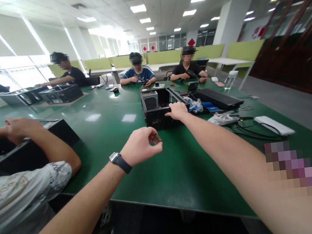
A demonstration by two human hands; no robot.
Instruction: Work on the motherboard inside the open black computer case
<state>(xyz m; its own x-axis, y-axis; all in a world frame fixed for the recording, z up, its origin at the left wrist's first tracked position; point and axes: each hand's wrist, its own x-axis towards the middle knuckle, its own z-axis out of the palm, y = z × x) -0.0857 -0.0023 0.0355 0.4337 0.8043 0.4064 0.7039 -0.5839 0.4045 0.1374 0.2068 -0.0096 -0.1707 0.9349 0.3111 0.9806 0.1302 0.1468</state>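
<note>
My left hand (pixel 141 145), with a black watch on the wrist, hovers over the green table (pixel 110 114) and pinches a small dark flat part (pixel 156 138) between thumb and fingers. My right hand (pixel 177 111) reaches forward and rests on the near top edge of an open black computer case (pixel 159 109). Inside the case a grey power supply with a fan grille (pixel 150 100) sits at the left. Fingers of the right hand curl over the case edge.
A person's arm and grey T-shirt (pixel 25 184) are close at my left, by another black case (pixel 24 147). Cables, a white power strip (pixel 273 125) and a black side panel (pixel 218 98) lie right of my case. Several people sit at the far side.
</note>
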